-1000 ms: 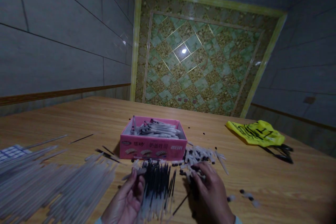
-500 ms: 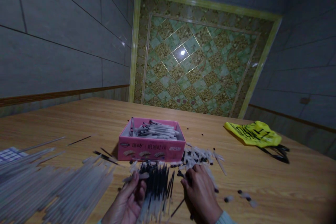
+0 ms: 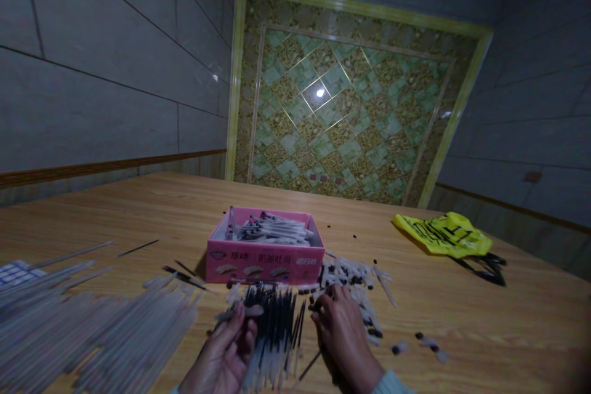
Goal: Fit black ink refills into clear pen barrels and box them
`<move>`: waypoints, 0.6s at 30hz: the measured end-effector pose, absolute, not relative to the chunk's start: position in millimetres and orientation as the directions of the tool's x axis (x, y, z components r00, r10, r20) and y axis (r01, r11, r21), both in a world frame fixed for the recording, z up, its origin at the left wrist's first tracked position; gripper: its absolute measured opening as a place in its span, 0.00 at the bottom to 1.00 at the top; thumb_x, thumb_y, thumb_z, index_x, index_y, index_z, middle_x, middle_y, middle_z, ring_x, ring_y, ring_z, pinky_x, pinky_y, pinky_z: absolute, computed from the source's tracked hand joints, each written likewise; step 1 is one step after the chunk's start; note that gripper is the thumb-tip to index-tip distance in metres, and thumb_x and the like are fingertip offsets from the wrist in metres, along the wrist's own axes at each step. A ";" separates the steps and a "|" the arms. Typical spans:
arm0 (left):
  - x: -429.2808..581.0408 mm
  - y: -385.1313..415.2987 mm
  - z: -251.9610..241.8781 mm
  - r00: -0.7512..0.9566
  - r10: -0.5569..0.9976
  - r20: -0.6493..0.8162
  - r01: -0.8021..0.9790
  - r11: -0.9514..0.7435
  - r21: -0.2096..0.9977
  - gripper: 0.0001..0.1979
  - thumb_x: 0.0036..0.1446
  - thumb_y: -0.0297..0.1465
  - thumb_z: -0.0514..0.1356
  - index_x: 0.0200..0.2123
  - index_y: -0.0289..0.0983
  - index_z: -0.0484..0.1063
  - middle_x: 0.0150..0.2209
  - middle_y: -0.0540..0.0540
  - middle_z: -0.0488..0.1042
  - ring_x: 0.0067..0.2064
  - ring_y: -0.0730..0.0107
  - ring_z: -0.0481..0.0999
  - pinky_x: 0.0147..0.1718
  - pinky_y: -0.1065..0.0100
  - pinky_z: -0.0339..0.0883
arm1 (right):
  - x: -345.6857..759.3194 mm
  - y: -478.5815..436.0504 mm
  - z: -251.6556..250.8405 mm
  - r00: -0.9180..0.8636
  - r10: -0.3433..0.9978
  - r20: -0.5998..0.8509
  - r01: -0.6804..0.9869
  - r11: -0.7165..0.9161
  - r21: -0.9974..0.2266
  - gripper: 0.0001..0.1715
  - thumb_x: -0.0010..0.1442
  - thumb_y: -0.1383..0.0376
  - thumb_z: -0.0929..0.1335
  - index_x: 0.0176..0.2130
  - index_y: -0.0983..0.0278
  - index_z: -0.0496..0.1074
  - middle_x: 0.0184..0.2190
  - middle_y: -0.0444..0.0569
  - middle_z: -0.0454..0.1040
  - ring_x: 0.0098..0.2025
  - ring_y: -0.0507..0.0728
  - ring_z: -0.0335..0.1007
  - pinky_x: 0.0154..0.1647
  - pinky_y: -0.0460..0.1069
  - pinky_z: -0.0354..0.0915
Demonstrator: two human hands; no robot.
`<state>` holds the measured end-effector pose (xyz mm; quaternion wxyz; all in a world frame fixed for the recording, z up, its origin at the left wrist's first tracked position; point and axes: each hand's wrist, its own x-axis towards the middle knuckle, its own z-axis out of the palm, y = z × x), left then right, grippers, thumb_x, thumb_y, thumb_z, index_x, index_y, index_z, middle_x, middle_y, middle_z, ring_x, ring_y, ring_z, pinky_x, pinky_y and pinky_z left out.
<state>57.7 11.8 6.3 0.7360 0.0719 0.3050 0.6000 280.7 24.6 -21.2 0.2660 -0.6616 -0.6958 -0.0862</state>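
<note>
My left hand [image 3: 227, 341] pinches a whitish translucent pen barrel [image 3: 253, 311] between thumb and fingers, near the front of the pink box. Beside it, dark-tipped pen refills [image 3: 274, 323] lie in a loose bundle on the table. My right hand [image 3: 342, 332] is to the right of the refills, its fingers bent down and drawn together at the edge of a heap of small clear and black pen caps [image 3: 348, 271]. Something dark shows at its fingertips, but what they hold is hidden.
A pink box [image 3: 265, 265] holding many pens [image 3: 277, 231] stands in the middle of the wooden table [image 3: 152, 203]. Long clear tubes [image 3: 133, 326] are spread at left, by a blue-checked cloth [image 3: 21, 274]. A yellow bag [image 3: 441, 234] with black handles lies at right.
My right hand has shifted slightly left, its fingertips staying low by the caps. My left hand stays in place with the pen barrel.
</note>
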 end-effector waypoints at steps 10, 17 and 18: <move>59.5 11.2 3.7 0.077 0.929 -0.361 -0.793 0.277 0.543 0.07 0.51 0.15 0.58 0.31 0.30 0.69 0.26 0.44 0.76 0.23 0.76 0.76 0.20 0.78 0.72 | 251.0 10.7 -9.6 0.111 0.926 0.361 0.173 0.340 -0.924 0.12 0.57 0.58 0.67 0.29 0.65 0.68 0.24 0.45 0.69 0.27 0.52 0.64 0.29 0.46 0.60; 62.1 10.8 0.3 0.058 0.942 -0.330 -0.737 0.263 0.622 0.06 0.50 0.15 0.59 0.28 0.30 0.69 0.23 0.45 0.77 0.22 0.75 0.76 0.20 0.77 0.72 | 220.4 3.1 -29.9 -0.131 0.991 0.037 -0.576 -0.046 -0.816 0.22 0.44 0.55 0.76 0.32 0.67 0.69 0.17 0.40 0.68 0.13 0.43 0.57 0.14 0.39 0.58; 61.6 11.2 -1.1 0.055 0.943 -0.329 -0.736 0.261 0.625 0.06 0.50 0.16 0.59 0.27 0.30 0.69 0.23 0.44 0.77 0.23 0.75 0.76 0.21 0.77 0.72 | 220.5 3.1 -32.0 -0.136 0.991 0.021 -0.598 -0.065 -0.799 0.23 0.44 0.56 0.77 0.34 0.68 0.71 0.18 0.41 0.68 0.14 0.43 0.58 0.14 0.39 0.59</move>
